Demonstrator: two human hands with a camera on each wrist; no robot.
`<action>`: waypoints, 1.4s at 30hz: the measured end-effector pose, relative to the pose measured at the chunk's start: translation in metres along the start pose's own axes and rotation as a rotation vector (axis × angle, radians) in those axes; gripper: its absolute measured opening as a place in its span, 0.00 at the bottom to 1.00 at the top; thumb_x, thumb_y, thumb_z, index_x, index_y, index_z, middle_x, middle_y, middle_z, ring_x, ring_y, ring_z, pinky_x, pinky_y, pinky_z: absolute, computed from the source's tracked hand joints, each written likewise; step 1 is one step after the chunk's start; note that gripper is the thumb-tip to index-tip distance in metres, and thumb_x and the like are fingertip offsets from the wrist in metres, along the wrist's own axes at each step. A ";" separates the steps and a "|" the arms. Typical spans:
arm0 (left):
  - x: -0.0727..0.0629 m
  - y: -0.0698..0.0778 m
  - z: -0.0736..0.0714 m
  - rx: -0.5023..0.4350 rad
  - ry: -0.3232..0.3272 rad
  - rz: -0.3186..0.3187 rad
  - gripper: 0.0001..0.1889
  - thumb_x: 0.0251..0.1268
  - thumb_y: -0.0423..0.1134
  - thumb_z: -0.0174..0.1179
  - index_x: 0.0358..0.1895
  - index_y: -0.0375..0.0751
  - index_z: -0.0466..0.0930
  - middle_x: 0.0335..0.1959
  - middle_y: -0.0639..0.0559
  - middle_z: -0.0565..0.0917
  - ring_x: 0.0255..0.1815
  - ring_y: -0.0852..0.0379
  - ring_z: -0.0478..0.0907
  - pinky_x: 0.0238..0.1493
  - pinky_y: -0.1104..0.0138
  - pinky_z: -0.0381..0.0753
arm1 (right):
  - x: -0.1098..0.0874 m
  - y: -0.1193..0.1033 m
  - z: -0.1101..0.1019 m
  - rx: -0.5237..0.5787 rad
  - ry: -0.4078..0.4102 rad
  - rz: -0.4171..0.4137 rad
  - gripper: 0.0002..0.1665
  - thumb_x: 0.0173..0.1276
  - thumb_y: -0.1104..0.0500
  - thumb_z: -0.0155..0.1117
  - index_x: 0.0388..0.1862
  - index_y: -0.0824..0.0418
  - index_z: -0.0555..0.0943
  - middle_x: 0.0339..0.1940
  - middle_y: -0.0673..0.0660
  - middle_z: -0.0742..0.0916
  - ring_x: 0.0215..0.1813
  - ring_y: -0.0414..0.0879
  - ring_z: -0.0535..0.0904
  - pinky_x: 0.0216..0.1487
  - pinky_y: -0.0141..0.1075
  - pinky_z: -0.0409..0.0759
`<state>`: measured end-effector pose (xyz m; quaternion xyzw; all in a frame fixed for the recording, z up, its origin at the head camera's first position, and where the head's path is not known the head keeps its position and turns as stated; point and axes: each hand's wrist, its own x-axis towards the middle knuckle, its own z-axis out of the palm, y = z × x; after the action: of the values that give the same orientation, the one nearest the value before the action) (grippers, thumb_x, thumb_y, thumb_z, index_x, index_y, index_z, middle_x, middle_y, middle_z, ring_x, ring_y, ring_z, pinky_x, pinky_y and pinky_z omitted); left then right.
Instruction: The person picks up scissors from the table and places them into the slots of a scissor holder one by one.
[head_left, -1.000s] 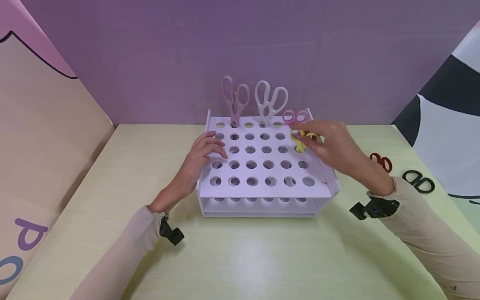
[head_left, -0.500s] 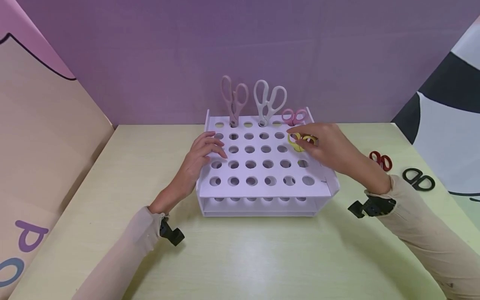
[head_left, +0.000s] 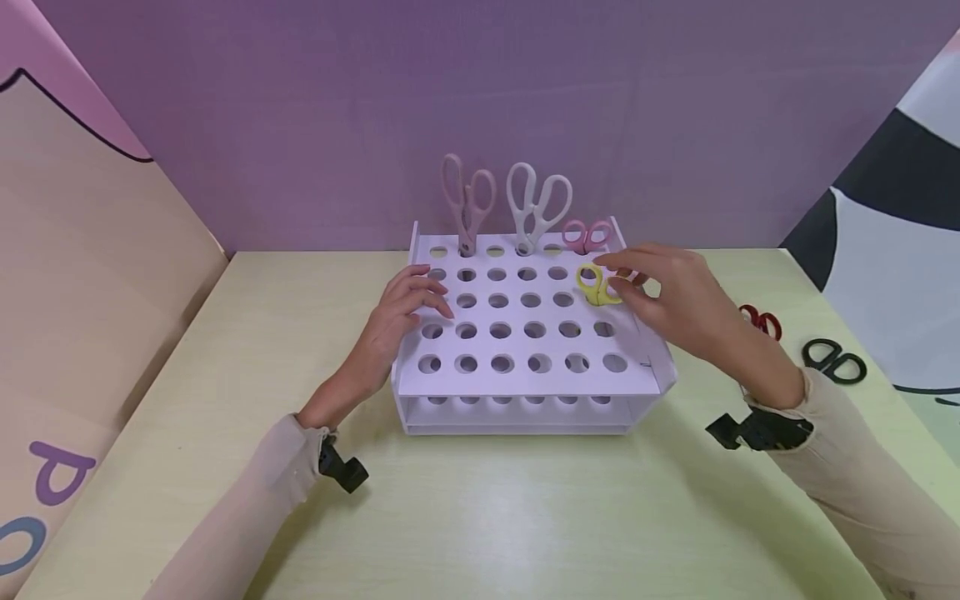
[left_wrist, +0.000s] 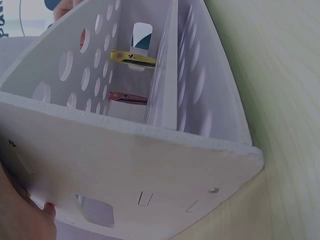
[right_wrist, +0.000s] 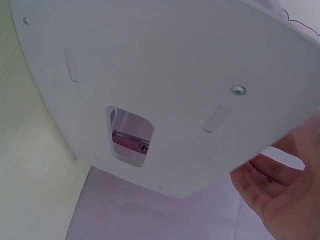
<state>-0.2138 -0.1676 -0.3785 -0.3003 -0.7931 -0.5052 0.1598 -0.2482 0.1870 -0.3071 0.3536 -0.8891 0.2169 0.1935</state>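
Small yellow scissors (head_left: pixel 592 286) stand in a hole at the right of the white holed rack (head_left: pixel 480 382), handles up. Their blades show under the top plate in the left wrist view. My right hand (head_left: pixel 678 292) is right at their handle, index finger and thumb apart, the thumb overlapping the right loop. My left hand (head_left: pixel 397 321) rests on the rack's left edge, fingers lying over the top plate. In the back row stand pale pink scissors (head_left: pixel 467 208), white scissors (head_left: pixel 531 208) and small pink scissors (head_left: pixel 585 236).
Red scissors (head_left: pixel 765 322) and black scissors (head_left: pixel 834 361) lie on the wooden table (head_left: pixel 495 508) to the right of the rack, near my right forearm. A purple wall panel (head_left: pixel 480 108) rises behind the rack.
The yellow scissors have gone down further into their hole. My right hand, pinching their handle before, has loosened and shifted slightly right. The left hand stays in place.
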 end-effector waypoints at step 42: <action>0.000 -0.002 0.002 -0.015 0.011 0.009 0.18 0.58 0.26 0.39 0.38 0.36 0.82 0.56 0.39 0.78 0.75 0.46 0.57 0.76 0.53 0.48 | -0.111 0.094 -0.035 0.019 0.063 0.419 0.16 0.69 0.63 0.64 0.54 0.62 0.83 0.42 0.60 0.86 0.38 0.15 0.71 0.40 0.09 0.67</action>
<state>-0.2155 -0.1666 -0.3805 -0.3023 -0.7872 -0.5119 0.1641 -0.2335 0.3274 -0.3562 0.1560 -0.9345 0.2719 0.1687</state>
